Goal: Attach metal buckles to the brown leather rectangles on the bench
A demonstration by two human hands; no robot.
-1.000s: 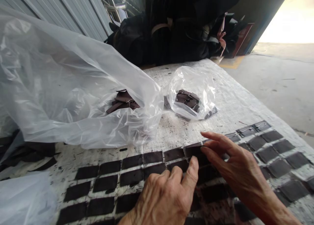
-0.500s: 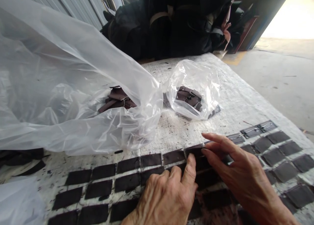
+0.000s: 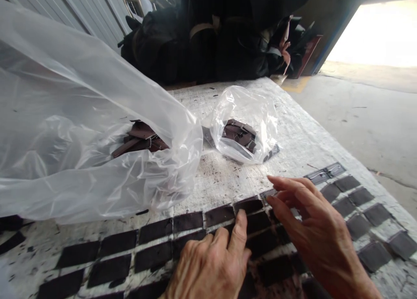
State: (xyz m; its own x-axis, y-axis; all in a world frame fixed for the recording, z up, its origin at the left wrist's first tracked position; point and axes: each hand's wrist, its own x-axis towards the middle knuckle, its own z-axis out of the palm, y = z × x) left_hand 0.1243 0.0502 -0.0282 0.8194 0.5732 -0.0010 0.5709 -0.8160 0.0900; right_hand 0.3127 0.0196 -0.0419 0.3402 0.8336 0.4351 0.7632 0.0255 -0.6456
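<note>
Far left, a big clear plastic bag (image 3: 65, 116) sprawls over the worktop (image 3: 224, 181), mouth open, w/ a loose heap of dark flat pcs (image 3: 140, 136) inside: approx. 6 showing, rest hidden by stacking & plastic. Behind it are a corrugated metal wall (image 3: 74, 8) & a big black heap of bags (image 3: 202, 42). Just right of the big bag, a small clear bag (image 3: 244, 112) sits on the worktop w/ approx. 8 more dark pcs (image 3: 237, 134) inside. Across the front of the worktop, dark rectangular pcs (image 3: 187, 221) lie flat in rough rows: approx. 20 left of the hands, approx. 10 right of them, more partly hidden, so no exact count. These are the pcs at hand. L hand (image 3: 208, 268) is palm down over the rows, fingers loosely apart, L thumb (image 3: 240, 220) up & resting on a pc, no grip. R hand (image 3: 312, 234) is spread, fingertips (image 3: 272, 194) at a small pc at the row's end; pinching or just touching, can't tell. Step looks like handling the end of that row; pcs lie flat, so any lift calls for a fingertip under an edge. Far right: concrete floor (image 3: 368, 116).
</note>
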